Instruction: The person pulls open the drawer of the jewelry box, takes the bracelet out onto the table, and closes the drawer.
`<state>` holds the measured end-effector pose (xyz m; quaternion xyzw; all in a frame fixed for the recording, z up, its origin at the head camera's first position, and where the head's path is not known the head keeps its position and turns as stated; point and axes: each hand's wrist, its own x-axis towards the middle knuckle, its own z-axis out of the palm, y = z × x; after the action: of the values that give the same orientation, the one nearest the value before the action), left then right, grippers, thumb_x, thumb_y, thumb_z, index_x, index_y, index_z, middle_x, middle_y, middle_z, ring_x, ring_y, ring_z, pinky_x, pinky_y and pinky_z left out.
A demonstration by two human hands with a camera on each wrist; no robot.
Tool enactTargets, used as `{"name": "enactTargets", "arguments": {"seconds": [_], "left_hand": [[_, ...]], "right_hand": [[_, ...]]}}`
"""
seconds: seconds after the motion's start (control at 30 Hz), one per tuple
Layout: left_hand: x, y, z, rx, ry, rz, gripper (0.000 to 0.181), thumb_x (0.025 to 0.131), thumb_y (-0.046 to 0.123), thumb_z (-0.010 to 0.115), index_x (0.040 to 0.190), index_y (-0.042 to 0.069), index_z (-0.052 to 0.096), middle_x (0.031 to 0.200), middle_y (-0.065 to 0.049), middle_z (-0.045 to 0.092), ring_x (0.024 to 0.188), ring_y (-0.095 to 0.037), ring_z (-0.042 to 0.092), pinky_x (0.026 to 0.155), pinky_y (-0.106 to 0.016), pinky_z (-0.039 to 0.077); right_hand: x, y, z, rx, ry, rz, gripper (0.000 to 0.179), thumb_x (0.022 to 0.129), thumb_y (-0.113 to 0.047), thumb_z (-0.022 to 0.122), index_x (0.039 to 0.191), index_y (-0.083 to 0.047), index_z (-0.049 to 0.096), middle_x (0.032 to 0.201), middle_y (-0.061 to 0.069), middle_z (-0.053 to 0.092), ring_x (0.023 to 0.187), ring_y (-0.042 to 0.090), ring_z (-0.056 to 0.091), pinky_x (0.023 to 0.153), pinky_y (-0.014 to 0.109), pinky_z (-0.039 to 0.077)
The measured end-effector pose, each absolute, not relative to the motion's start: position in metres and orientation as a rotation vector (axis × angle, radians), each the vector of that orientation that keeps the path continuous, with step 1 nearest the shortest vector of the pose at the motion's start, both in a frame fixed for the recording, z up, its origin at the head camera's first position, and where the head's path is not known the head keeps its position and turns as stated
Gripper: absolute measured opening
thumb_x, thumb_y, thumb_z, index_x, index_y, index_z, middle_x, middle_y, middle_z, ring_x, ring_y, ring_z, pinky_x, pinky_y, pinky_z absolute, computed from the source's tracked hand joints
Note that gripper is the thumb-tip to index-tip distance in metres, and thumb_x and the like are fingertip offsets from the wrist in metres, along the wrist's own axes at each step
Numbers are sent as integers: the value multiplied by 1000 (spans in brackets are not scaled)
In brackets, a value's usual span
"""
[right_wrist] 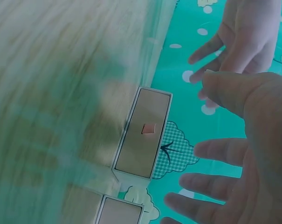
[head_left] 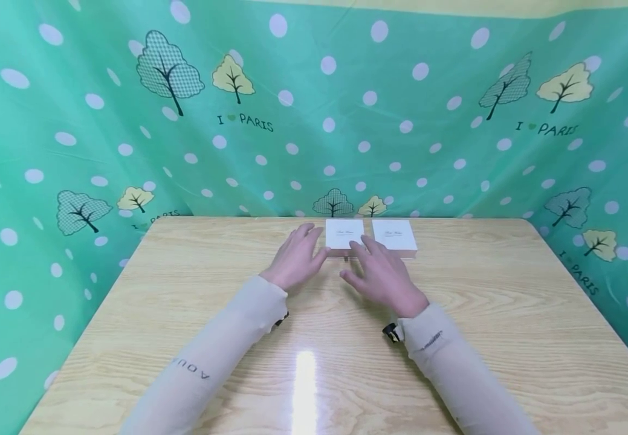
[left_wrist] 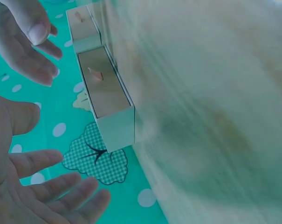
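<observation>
Two white boxes with small dark script on their lids stand side by side at the table's far edge: a left box (head_left: 344, 232) and a right box (head_left: 395, 234). Each has a brownish front; a small pinkish pull tab (left_wrist: 96, 73) sticks out of the left box's front. My left hand (head_left: 296, 257) hovers just left of the left box, fingers spread and holding nothing. My right hand (head_left: 384, 275) is in front of the two boxes, its fingers apart and partly covering their fronts in the head view. Whether any fingertip touches a box cannot be told.
The boxes stand on a light wood-grain table (head_left: 194, 338). Behind it and along both sides hangs a green curtain (head_left: 346, 96) with white dots, printed trees and lettering. A bright light streak (head_left: 305, 393) reflects off the tabletop near the front.
</observation>
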<state>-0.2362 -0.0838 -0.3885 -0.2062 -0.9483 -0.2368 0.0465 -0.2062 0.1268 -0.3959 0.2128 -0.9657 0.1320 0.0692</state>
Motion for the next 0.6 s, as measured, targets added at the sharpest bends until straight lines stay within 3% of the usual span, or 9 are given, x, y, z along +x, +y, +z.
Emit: {"name": "enactTargets", "arguments": {"seconds": [0.33, 0.6], "left_hand": [[-262, -66, -391, -589, -2984, -608, 51, 99, 34, 50, 141, 6, 43, 147, -16, 36, 134, -30, 36, 110, -45, 32], [-276, -52, -396, -558, -3027, -576, 48, 100, 35, 48, 140, 8, 44, 147, -16, 36, 133, -31, 38, 108, -47, 34]], "right_hand": [[-212, 120, -398, 622, -2947, 379, 69, 90, -51, 57, 141, -8, 43, 145, 23, 36, 129, 41, 40, 101, 58, 38], [-218, 116, -399, 601, -2947, 362, 59, 89, -50, 59, 130, -7, 52, 140, 24, 41, 118, 42, 49, 85, 57, 49]]}}
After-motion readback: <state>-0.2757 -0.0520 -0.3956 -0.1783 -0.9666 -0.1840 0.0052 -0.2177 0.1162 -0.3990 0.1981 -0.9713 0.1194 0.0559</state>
